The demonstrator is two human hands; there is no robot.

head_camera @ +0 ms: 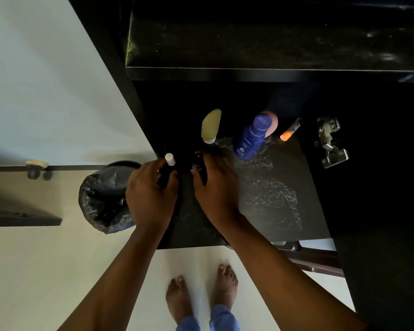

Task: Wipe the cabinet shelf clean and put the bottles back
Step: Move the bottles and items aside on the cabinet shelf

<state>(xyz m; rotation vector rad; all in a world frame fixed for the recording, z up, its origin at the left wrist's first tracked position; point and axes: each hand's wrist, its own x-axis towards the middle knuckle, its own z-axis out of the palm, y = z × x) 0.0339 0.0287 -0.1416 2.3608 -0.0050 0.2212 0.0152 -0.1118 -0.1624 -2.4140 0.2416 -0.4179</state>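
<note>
Black shelf (272, 187), streaked with dusty smears, and I'm watching both hands work at its left front edge. The left hand (151, 194) is wrapped around a dark bottle with a white cap (169, 159), cap poking above the fingers. The right hand (216, 189) clasps a dark spray bottle (199, 163). I'd say they're gripped upright for moving. The blue Nivea bottle (250, 137) stands behind, untouched.
</note>
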